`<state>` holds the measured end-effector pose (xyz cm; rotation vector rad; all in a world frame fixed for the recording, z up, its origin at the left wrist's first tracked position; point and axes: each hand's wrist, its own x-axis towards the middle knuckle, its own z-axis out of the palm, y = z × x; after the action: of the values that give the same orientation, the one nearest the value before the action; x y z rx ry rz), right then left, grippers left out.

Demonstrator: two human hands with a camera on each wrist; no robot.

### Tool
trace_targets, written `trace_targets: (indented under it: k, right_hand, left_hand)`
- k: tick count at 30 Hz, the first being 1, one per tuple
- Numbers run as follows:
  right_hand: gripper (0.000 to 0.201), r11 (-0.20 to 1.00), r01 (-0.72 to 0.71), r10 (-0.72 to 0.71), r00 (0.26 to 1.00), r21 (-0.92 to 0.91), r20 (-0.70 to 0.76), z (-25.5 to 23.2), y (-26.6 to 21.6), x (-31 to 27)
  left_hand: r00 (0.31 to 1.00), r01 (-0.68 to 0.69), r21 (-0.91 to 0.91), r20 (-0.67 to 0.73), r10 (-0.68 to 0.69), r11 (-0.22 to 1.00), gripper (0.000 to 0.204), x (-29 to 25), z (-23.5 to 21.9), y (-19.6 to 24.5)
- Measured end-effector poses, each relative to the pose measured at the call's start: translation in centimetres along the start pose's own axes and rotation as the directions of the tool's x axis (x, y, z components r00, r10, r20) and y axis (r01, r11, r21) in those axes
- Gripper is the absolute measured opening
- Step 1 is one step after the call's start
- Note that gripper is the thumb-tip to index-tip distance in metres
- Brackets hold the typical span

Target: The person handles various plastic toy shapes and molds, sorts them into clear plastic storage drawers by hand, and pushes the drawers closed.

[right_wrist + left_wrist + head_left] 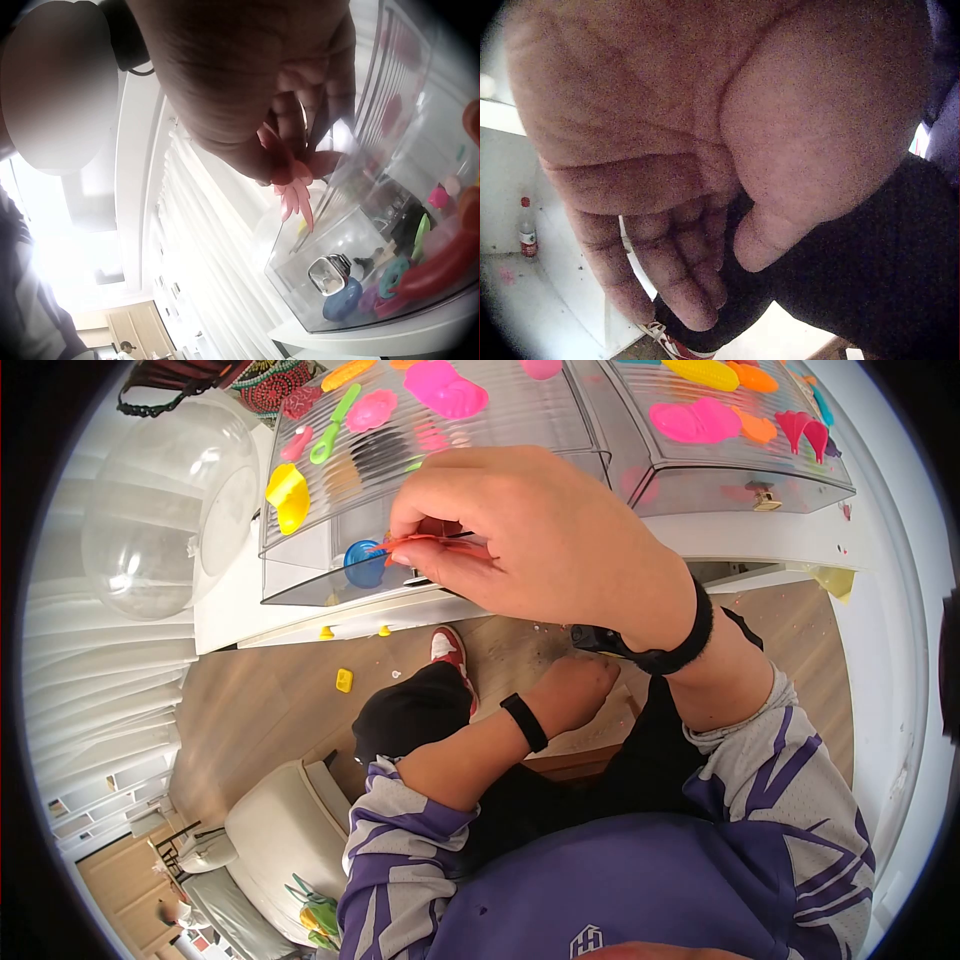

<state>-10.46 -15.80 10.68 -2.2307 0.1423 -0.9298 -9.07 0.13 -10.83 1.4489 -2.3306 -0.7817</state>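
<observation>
A person's right hand (540, 530), seen from the head, pinches a frilled red piece (392, 546) at its 9 o'clock, near a clear plastic box (300, 585). At the left wrist, the empty left hand (697, 150) hangs with fingers loosely bent. At the right wrist, the piece juts toward 6 o'clock from the pinching fingers; the box, holding colorful toys (343, 301), sits at 4 o'clock.

white table (225, 616): clear box (300, 575), second clear box (815, 492) | wooden floor (260, 705): yellow piece (344, 680)
</observation>
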Motion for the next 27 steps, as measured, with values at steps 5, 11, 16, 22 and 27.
trace_targets:
  k: [5, 11, 16, 22, 27]
  right_hand:
    - [0.012, 0.998, 0.046, -0.047, 0.999, -0.045, -0.022, 0.1, 0.2, 0.0]
    - [0.012, 0.999, 0.032, -0.033, 0.999, -0.04, -0.021, 0.2, 0.2, -0.1]
    - [0.013, 0.998, 0.051, -0.053, 0.998, -0.046, -0.028, 0.1, 0.3, -0.1]
    - [0.013, 0.998, 0.054, -0.055, 0.998, -0.04, -0.028, 0.1, 0.3, 0.0]
    - [0.013, 0.997, 0.056, -0.057, 0.998, -0.044, -0.029, 0.1, 0.3, 0.0]
  left_hand:
    - [1.0, 0.007, 0.007, 0.018, -0.007, 1.0, 0.021, 0.0, -0.1, 0.0]
    - [0.999, 0.013, 0.014, 0.032, -0.013, 1.0, 0.022, 0.0, -0.1, 0.1]
    - [1.0, -0.01, 0.017, -0.007, 0.01, 1.0, 0.024, -0.1, 0.6, -0.3]
    - [1.0, -0.007, 0.016, -0.002, 0.007, 1.0, 0.024, 0.0, 0.8, -0.4]
    - [1.0, 0.001, 0.012, 0.0, -0.001, 1.0, 0.023, -0.1, 0.4, -0.1]
